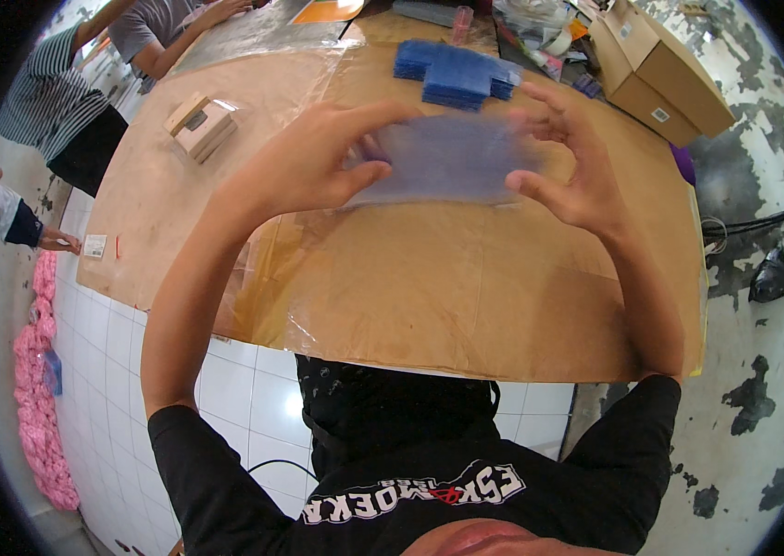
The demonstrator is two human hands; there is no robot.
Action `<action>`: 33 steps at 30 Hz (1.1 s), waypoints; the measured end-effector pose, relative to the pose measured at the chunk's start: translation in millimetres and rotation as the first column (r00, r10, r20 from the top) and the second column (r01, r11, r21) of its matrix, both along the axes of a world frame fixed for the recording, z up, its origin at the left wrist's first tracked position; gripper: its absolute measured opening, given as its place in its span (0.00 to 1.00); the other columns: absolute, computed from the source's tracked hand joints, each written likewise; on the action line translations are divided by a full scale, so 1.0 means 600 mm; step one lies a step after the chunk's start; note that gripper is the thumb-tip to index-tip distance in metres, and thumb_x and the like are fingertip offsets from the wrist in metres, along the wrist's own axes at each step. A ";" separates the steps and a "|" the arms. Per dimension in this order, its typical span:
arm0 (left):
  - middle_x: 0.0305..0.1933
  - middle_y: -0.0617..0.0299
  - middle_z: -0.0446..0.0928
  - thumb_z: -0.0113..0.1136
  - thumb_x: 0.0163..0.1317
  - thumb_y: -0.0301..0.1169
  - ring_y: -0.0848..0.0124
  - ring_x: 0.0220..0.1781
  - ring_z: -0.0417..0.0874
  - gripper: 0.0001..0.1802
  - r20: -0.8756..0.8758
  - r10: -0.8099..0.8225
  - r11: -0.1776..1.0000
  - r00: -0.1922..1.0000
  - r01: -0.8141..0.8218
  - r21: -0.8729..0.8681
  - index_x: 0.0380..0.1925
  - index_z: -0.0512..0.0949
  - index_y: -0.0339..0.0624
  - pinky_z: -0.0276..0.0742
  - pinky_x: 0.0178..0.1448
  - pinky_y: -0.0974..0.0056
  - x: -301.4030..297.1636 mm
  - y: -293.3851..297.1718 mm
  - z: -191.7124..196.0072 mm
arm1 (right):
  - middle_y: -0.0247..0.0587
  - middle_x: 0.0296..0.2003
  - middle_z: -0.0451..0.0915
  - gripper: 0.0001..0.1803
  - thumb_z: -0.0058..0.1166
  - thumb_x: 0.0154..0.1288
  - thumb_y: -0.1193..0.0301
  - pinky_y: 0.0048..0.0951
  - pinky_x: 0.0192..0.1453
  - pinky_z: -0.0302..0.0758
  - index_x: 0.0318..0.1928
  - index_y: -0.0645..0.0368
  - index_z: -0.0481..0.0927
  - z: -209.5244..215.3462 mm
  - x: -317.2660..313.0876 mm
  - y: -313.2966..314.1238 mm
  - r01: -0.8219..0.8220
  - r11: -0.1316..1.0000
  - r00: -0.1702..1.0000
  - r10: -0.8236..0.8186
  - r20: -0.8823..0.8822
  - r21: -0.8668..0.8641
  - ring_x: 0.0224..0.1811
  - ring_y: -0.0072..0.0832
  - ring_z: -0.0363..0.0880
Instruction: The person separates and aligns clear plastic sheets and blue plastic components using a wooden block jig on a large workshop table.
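A translucent blue plastic sheet (452, 159), smeared by motion, is held up above the brown-covered table between my hands. My left hand (332, 157) has its thumb at the sheet's left edge and its fingers partly hidden behind it. My right hand (572, 162) is at the right edge, thumb and fingers curved and spread apart; firm contact there is not visible. Just beyond lies a stack of blue plastic pieces (457, 74), several layers thick.
The table (466, 287) has brown paper and clear film on it. A small light-brown box (199, 128) lies at the left. A large cardboard box (656, 69) and plastic packaging (540, 28) stand far right. People are at the far left; one hand (225, 11) rests at the far edge.
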State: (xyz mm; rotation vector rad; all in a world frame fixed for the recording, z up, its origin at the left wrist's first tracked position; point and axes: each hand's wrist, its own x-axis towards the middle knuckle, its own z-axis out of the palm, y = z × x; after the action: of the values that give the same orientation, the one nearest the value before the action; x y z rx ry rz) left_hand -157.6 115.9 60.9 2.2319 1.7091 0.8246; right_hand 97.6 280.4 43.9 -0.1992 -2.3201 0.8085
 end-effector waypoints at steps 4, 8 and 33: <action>0.44 0.55 0.82 0.67 0.51 0.25 0.64 0.44 0.83 0.29 0.133 -0.010 0.999 0.991 0.014 -0.029 0.56 0.72 0.41 0.78 0.52 0.60 0.002 0.001 0.000 | 0.41 0.40 0.82 0.33 0.71 0.49 0.69 0.33 0.49 0.75 0.56 0.61 0.74 -0.006 -0.002 -0.006 0.037 0.993 0.977 -0.059 0.204 0.110 0.43 0.33 0.81; 0.45 0.60 0.81 0.70 0.51 0.27 0.70 0.47 0.80 0.29 0.276 -0.009 0.996 0.961 0.032 -0.081 0.55 0.73 0.40 0.77 0.53 0.63 -0.021 -0.009 -0.023 | 0.40 0.35 0.82 0.24 0.68 0.51 0.71 0.31 0.46 0.76 0.49 0.64 0.78 -0.016 -0.003 -0.006 0.061 0.995 0.976 -0.076 0.202 0.080 0.39 0.30 0.81; 0.45 0.58 0.80 0.73 0.46 0.23 0.72 0.47 0.80 0.27 0.813 0.136 0.987 0.566 -0.148 -0.062 0.49 0.75 0.36 0.76 0.51 0.67 0.058 0.004 -0.090 | 0.36 0.47 0.78 0.27 0.64 0.52 0.81 0.31 0.57 0.72 0.53 0.59 0.72 -0.104 -0.011 -0.033 -0.085 0.531 0.976 -0.127 -0.178 -0.843 0.50 0.29 0.76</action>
State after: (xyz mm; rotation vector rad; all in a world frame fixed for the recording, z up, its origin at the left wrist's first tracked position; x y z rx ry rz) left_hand -123.1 118.5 6.9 1.2959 1.3686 1.5873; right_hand 90.8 260.3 -18.7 -0.5270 -1.5103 1.8182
